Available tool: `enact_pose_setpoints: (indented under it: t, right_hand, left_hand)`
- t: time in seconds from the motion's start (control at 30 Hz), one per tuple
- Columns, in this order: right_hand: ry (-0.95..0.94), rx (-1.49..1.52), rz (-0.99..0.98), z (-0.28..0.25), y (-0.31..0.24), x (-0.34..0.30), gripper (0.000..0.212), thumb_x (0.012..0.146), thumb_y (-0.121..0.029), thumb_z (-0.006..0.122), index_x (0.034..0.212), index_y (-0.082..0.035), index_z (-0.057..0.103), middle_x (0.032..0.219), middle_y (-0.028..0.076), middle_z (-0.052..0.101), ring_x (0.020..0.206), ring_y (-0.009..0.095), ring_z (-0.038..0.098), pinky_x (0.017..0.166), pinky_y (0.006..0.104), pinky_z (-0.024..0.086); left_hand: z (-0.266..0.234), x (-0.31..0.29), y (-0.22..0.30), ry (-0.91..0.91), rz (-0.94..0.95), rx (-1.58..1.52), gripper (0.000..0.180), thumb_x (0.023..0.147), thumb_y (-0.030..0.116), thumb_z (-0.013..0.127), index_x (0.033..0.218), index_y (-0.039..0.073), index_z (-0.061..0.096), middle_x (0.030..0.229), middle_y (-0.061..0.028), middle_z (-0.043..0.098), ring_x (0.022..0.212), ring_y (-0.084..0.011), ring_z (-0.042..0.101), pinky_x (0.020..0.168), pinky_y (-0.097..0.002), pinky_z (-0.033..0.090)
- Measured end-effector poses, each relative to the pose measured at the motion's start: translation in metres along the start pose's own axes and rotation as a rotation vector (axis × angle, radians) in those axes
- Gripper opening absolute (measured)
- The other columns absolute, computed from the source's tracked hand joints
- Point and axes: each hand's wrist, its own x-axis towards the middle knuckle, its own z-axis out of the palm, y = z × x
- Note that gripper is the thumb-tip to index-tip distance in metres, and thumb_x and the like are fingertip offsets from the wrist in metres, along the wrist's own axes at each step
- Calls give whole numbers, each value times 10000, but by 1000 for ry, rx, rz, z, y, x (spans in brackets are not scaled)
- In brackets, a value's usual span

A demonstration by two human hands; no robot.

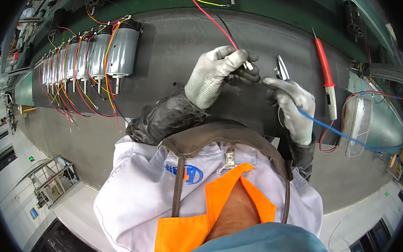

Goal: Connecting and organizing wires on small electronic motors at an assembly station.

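My left hand [221, 69], in a pale work glove with dark fingertips, pinches a red wire [219, 26] and a black wire [227, 28] close to their ends. A small white tip [248, 65] shows at its fingers. To the right, my gloved right hand [296, 106] is closed around a small hand tool with pointed metal jaws [283, 68]. Its handles are mostly hidden in the palm. The two hands are slightly apart. A blue cord [335, 128] runs from beside the right hand toward the right edge.
Several silver cylindrical motors [124, 52] with red, yellow and black leads stand in a row at left on the dark mat [170, 36]. A red and white pen-like tool [324, 66] lies right of my hands, near a clear tray [359, 122]. More motors [353, 20] sit along the far side.
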Motion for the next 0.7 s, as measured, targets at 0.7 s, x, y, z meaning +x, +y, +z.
enact_pose_setpoints:
  t: [0.7]
  right_hand:
    - [265, 445, 178, 35, -13, -3, 684, 950, -243, 642, 1511, 49, 379, 768, 69, 661, 687, 123, 634, 635, 245, 518]
  left_hand:
    - [20, -3, 4, -11, 66, 15, 296, 1003, 203, 634, 1120, -65, 682, 926, -92, 726, 858, -136, 683, 802, -269, 550]
